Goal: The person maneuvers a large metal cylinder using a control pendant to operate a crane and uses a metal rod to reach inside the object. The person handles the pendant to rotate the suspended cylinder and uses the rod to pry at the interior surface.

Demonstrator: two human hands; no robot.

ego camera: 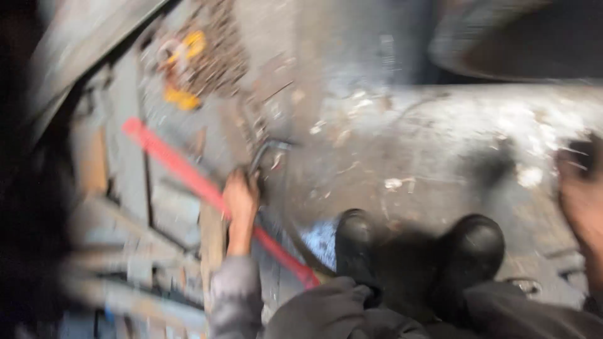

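The whole view is smeared by motion. My left hand (242,198) is closed in a fist around a grey metal bar (264,154), whose curved end sticks out above the fingers. A long red bar (169,160) runs diagonally under that hand, from upper left down toward my boots. My right hand (581,201) shows only partly at the right edge. Something dark sits at its top, and the blur hides whether the hand grips it. My two black boots (471,245) stand on the dirty concrete floor (427,144).
A pile of rusty chain with yellow hooks (195,56) lies at the upper left. Grey metal frames and wooden pieces (135,201) fill the left side. A dark curved object (521,37) sits at the upper right. Pale debris is scattered over the floor.
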